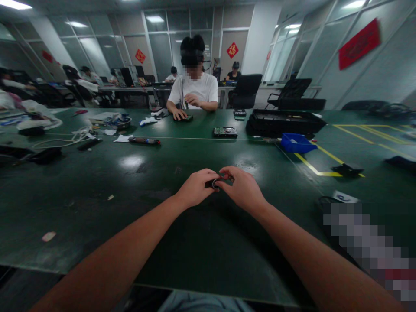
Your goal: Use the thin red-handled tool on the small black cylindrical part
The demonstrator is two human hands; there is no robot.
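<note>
Over the green table (pixel 208 242), my two hands meet around a small dark round part (pixel 214 184) with a shiny ring-like edge. My left hand (pixel 197 187) has its thumb and fingers closed on the part's left side. From the other side, my right hand (pixel 243 187) pinches it, with fingers bent over the top. Something small and reddish-brown shows between the right fingers, too small to make out. The fingers hide most of the part, so its exact kind does not show. Beyond the hands lies a hard drive (pixel 225 131) with its circuit board up.
Opposite, a co-worker (pixel 195 91) handles another drive-like piece (pixel 183 117). An electric screwdriver (pixel 144 141) lies ahead to the left, near white cable (pixel 65 139). Right of the hard drive stand black trays (pixel 286 123) and a blue bin (pixel 298 143). Yellow tape (pixel 307 164) marks the table.
</note>
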